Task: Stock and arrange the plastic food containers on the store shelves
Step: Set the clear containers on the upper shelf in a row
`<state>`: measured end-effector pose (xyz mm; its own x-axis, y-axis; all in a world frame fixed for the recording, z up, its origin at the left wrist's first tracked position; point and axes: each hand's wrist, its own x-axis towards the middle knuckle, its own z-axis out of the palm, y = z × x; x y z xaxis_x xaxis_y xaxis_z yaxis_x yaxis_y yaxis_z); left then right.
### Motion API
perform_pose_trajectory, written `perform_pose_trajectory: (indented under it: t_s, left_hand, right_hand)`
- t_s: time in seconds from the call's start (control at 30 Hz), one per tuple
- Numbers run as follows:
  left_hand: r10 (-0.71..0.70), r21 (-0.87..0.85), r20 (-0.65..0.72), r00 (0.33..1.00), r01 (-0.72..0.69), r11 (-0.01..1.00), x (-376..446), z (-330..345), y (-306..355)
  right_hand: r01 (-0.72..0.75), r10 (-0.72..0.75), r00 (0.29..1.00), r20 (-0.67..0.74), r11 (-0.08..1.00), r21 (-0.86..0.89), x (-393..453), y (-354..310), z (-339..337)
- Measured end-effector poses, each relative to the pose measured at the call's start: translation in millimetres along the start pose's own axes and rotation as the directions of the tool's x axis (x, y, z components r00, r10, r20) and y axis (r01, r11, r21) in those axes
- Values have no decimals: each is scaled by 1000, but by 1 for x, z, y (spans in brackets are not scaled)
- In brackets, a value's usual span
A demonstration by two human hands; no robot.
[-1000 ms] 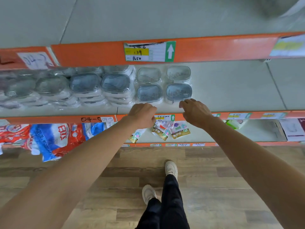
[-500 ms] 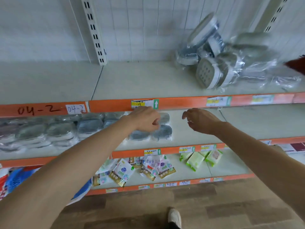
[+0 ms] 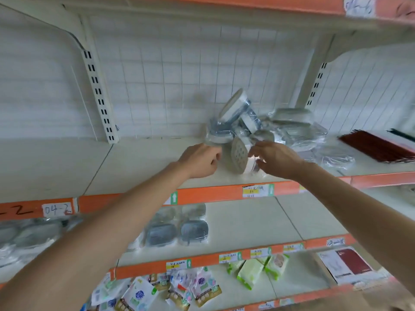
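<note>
Both hands are raised to the upper shelf point(image 3: 139, 162). The left hand point(image 3: 199, 161), fingers curled, is held at nine o'clock of a tipped container point(image 3: 241, 157); the right hand point(image 3: 277, 159), fingers spread, is at three o'clock. A wrapped heap of containers point(image 3: 265, 124) is piled at twelve o'clock.

- The left hand point(image 3: 201, 161) has its fingers point(image 3: 216, 156) curled under, so whether they touch anything cannot be told.
- Just beyond the right hand's fingers point(image 3: 258, 149), the tipped container point(image 3: 241, 157) is partly covered by that hand point(image 3: 277, 159).
- Behind the fingers, the wrapped pile of containers point(image 3: 289, 124) blurs under glare; no count possible.
- Well below the fingers, the lower-shelf containers point(image 3: 33, 232) smear out at the left edge.
- Price labels point(image 3: 256, 190) below the right fingers are too small to read.
</note>
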<state>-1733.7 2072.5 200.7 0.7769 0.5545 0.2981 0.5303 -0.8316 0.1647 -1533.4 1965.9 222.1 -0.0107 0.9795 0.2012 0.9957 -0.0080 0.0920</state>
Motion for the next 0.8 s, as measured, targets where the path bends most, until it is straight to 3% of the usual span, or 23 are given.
perform_pose_trajectory:
  t_s: [0.3,0.4,0.5,0.6,0.7,0.8]
  left_hand:
    - [104,-57,-90,991,-110,992,74,26,57]
    - [142,27,-15,990,-141,990,85,34,58]
    - [28,-65,-15,999,-29,997,85,35,52]
    - [-182,-138,-46,982,174,975,83,32,39]
    - [-353,-121,169,920,375,919,74,31,21]
    - [-408,-154,279,869,460,874,59,39,4]
  right_hand:
    - [-75,76,990,-121,997,18,9,65,12]
    - [-91,91,995,-40,996,11,17,70,18]
    - [-88,88,996,12,995,54,23,68,27]
    - [-44,46,999,-17,993,111,33,61,34]
    - [-6,3,1000,17,985,174,46,47,42]
    - [2,-14,998,55,978,208,57,31,54]
